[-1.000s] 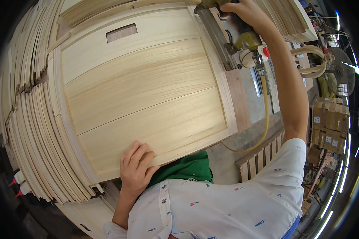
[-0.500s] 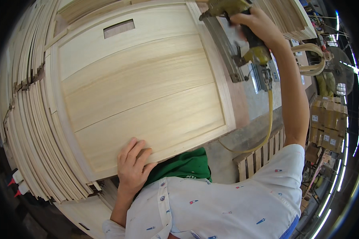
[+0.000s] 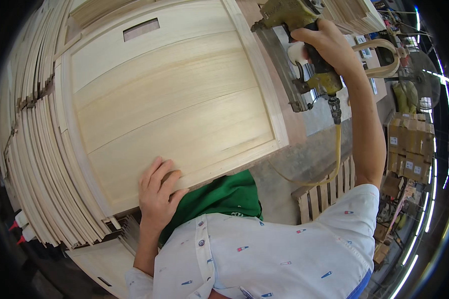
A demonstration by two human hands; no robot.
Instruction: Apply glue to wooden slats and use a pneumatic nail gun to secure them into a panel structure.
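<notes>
A framed pale wood panel [image 3: 174,94] with a small rectangular cutout near its far end lies flat before me. My left hand [image 3: 158,192] rests on its near edge, fingers stretched out over the wood and the thumb apart. Off the panel's right side, my right hand [image 3: 329,50] is wrapped round the black grip of a yellow-and-grey pneumatic nail gun [image 3: 326,82]. A yellow air hose [image 3: 338,147] hangs from the gun's near end. The gun's nose appears to be in the air, apart from the panel; my fingers on its inner side are partly hidden.
Thin wood frames stand in dense stacks [image 3: 50,174] along the left. More boards are piled [image 3: 354,15] at the far right. A slatted pallet [image 3: 329,189], cardboard boxes [image 3: 409,147] and a fan [image 3: 419,74] stand on the right. Green cloth [image 3: 219,197] lies between my body and the panel.
The nail gun has come nearer to the panel's near right corner, in my right hand. The whole view has shifted slightly; my left hand stays on the near edge.
</notes>
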